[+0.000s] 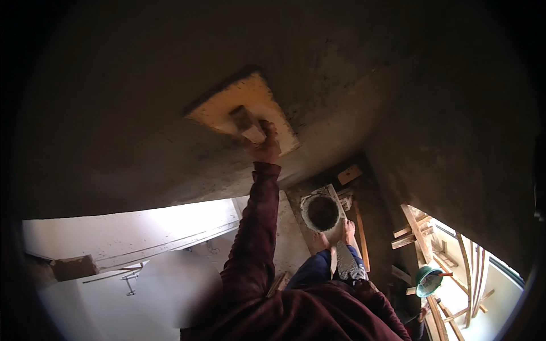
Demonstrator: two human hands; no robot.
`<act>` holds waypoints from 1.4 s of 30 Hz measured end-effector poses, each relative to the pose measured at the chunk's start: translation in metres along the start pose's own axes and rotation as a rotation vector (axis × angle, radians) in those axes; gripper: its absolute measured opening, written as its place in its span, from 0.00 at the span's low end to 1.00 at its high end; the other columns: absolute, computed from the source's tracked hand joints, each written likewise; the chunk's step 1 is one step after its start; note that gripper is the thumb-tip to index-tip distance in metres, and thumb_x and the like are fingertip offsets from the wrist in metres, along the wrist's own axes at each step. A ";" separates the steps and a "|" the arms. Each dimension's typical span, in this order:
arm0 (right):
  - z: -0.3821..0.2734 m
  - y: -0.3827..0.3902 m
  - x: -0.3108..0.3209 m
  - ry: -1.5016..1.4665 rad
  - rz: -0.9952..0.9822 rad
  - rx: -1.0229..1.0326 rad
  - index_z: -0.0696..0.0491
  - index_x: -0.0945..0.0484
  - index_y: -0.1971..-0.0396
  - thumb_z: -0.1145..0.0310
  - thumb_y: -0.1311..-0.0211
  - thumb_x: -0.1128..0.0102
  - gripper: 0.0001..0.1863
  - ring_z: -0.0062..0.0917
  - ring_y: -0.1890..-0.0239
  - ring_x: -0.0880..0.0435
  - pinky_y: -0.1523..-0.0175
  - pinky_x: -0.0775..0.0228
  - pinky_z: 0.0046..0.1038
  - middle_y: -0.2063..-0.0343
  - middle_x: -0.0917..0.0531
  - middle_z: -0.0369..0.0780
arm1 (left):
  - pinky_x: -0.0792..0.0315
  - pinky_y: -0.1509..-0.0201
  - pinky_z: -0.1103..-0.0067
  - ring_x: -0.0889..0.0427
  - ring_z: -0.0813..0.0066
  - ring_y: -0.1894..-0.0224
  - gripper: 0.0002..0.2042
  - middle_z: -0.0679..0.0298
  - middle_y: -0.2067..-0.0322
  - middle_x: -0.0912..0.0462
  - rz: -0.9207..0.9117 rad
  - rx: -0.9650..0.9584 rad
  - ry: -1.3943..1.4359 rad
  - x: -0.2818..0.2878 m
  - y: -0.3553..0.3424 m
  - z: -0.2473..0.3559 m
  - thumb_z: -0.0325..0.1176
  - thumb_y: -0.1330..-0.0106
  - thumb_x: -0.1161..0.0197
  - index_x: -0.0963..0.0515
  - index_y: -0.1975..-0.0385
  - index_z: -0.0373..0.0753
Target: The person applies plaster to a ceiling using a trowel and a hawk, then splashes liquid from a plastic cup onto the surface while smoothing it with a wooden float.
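Observation:
My left hand grips the handle of a square, tan float held flat against the dark plastered surface, with my maroon-sleeved arm stretched out to it. Down by my right hip, my right hand is closed on a trowel with grey mortar on it; the handle is mostly hidden. Beyond the trowel, a round bucket, dark inside with a crusted pale rim, stands on a board just past my bare feet.
A small board and a timber strip lie near the bucket. At lower right are timber poles, a green basin and a partly seen person. A pale ledge runs across the lower left, with a blurred patch below.

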State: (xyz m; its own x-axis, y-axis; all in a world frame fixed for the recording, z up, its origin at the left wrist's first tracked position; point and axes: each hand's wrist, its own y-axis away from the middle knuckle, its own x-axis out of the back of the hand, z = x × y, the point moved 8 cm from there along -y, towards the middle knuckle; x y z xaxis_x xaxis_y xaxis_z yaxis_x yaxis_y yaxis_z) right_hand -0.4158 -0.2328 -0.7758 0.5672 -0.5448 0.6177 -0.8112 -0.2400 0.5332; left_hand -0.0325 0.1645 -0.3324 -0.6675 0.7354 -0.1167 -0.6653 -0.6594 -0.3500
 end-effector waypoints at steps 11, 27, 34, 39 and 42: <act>-0.038 -0.089 -0.022 0.045 0.021 0.078 0.56 0.29 0.63 0.64 0.50 0.42 0.16 0.43 0.62 0.22 0.57 0.29 0.39 0.67 0.22 0.48 | 0.26 0.66 0.78 0.23 0.73 0.72 0.22 0.58 0.70 0.23 0.067 -0.311 -0.088 -0.005 -0.059 0.165 0.46 0.39 0.36 0.27 0.63 0.28; -0.153 0.104 0.144 -0.266 -0.464 0.064 0.54 0.23 0.73 0.62 0.46 0.46 0.11 0.41 0.63 0.21 0.66 0.27 0.42 0.69 0.21 0.46 | 0.30 0.69 0.79 0.26 0.75 0.73 0.19 0.62 0.74 0.23 0.160 -0.414 -0.248 0.005 -0.069 0.191 0.49 0.36 0.42 0.28 0.66 0.36; -0.136 0.152 0.131 0.030 0.034 0.534 0.57 0.23 0.71 0.64 0.56 0.42 0.13 0.47 0.64 0.23 0.65 0.27 0.47 0.67 0.23 0.51 | 0.23 0.61 0.73 0.22 0.69 0.69 0.05 0.56 0.72 0.23 0.013 -0.082 -0.018 0.020 -0.004 -0.011 0.27 0.36 0.43 0.28 0.67 0.33; -0.131 0.183 0.129 0.209 -0.010 0.512 0.55 0.23 0.69 0.62 0.55 0.42 0.14 0.51 0.64 0.23 0.61 0.29 0.48 0.63 0.23 0.52 | 0.28 0.57 0.81 0.23 0.80 0.64 0.07 0.66 0.67 0.21 -0.013 0.196 -0.059 0.055 0.075 -0.143 0.25 0.45 0.32 0.22 0.68 0.35; -0.135 0.153 0.145 -0.099 -0.298 0.145 0.54 0.25 0.66 0.64 0.52 0.42 0.13 0.45 0.67 0.22 0.64 0.29 0.46 0.67 0.24 0.50 | 0.28 0.58 0.82 0.24 0.81 0.65 0.10 0.69 0.67 0.22 -0.011 0.459 -0.105 0.143 0.133 -0.157 0.26 0.47 0.30 0.22 0.67 0.37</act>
State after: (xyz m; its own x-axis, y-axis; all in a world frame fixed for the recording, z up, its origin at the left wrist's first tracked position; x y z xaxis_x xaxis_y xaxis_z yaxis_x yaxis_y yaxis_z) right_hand -0.4387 -0.2401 -0.5261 0.7717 -0.5066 0.3844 -0.6276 -0.5085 0.5896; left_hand -0.1634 0.2064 -0.5417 -0.6738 0.7389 -0.0120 -0.7360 -0.6696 0.0997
